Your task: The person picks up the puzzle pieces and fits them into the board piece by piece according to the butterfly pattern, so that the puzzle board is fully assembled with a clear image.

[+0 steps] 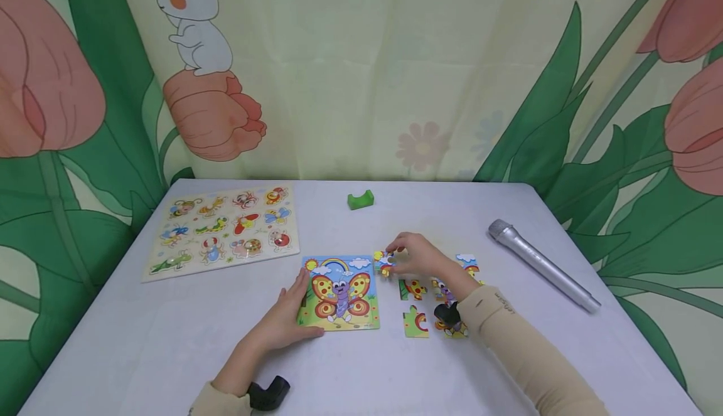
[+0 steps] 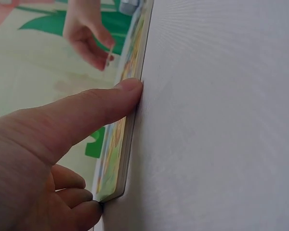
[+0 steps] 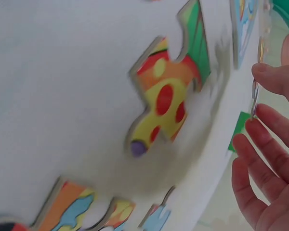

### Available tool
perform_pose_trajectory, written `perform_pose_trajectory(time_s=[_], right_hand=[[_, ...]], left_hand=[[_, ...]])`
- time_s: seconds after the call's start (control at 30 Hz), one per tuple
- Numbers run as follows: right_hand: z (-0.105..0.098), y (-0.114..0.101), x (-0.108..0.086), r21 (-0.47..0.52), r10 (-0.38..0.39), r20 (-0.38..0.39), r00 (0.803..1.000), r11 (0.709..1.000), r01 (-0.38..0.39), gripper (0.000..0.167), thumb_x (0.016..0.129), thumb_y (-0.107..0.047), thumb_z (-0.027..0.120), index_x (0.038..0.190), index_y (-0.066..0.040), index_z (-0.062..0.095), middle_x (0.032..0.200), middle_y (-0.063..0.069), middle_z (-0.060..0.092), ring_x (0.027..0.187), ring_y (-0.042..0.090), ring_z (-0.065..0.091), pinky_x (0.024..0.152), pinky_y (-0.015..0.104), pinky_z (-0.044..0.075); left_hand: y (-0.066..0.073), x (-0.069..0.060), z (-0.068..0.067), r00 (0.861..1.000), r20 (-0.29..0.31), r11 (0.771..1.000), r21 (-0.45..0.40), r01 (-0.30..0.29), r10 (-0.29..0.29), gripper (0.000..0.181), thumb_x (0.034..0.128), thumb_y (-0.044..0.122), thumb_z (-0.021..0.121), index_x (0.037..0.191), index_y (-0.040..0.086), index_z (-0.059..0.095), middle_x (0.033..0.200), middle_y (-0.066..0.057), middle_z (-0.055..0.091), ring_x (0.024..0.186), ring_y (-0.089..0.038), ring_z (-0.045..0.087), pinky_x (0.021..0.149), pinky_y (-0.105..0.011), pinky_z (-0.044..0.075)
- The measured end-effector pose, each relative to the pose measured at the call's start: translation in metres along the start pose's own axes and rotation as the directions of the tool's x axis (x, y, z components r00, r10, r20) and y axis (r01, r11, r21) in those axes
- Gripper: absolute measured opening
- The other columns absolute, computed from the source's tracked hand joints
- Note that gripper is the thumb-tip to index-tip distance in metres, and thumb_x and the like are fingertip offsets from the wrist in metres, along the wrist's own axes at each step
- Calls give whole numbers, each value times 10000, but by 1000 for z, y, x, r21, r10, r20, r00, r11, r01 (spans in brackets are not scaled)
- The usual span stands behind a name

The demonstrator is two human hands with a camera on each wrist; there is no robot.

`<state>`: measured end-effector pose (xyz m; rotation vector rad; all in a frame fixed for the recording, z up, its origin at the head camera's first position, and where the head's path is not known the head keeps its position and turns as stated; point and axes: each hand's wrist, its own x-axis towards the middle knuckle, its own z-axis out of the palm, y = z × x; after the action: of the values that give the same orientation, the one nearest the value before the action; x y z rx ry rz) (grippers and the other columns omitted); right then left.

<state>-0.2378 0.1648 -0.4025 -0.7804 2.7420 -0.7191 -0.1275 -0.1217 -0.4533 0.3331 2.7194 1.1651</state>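
A square butterfly picture board (image 1: 341, 293) lies flat near the table's middle. My left hand (image 1: 286, 315) rests at its near left corner, the straight thumb (image 2: 94, 113) along the near edge and the fingers by the left edge. Just past the board's right edge, my right hand (image 1: 419, 258) pinches a jigsaw piece (image 1: 380, 261) with a sun on it, seen edge-on in the right wrist view. Below and around that hand lie several loose jigsaw pieces; a red-and-yellow wing piece (image 3: 166, 94) is plain, while others are partly hidden by the right hand and wrist.
An insect puzzle board (image 1: 223, 231) lies at the back left. A small green block (image 1: 360, 200) sits behind the butterfly board. To the right lies a silver microphone (image 1: 542, 265). A printed curtain (image 1: 361, 77) hangs behind the white table (image 1: 141, 347).
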Motion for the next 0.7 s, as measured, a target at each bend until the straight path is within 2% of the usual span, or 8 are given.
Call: perform_pose_trajectory(time_s=[0.23,0.5,0.7], right_hand=[[6,-16,8,8,-21,-2,1000,1000,21,362,730,-178,773,1053,-49,670,963,34,596,931,220,554,809,330,479],[18,-33,23,12,-2,37,999,1000,1,369,722,-204,783,1053,-83,677,969,7,597,873,178,539,726,255,467],[29,-44,34,3,-23,82,996,1000,23,357,737,-226,772,1053,-89,679,961,0,587,855,163,531,733,244,465]], left_hand=[[0,-1,-1,1000,0,1000,-10,1,-1,1077,657,242,824,1440,-34,139,1501,-193,115,1366,-332,139,1104,-493,47],[-1,0,-2,1000,-2,1000,-12,16,-16,1092,649,254,827,1446,-16,132,1506,-175,112,1371,-319,131,1110,-476,46],[-2,0,-2,1000,4,999,-38,8,-7,1103,645,284,829,1446,-15,133,1505,-179,116,1371,-321,130,1108,-484,41]])
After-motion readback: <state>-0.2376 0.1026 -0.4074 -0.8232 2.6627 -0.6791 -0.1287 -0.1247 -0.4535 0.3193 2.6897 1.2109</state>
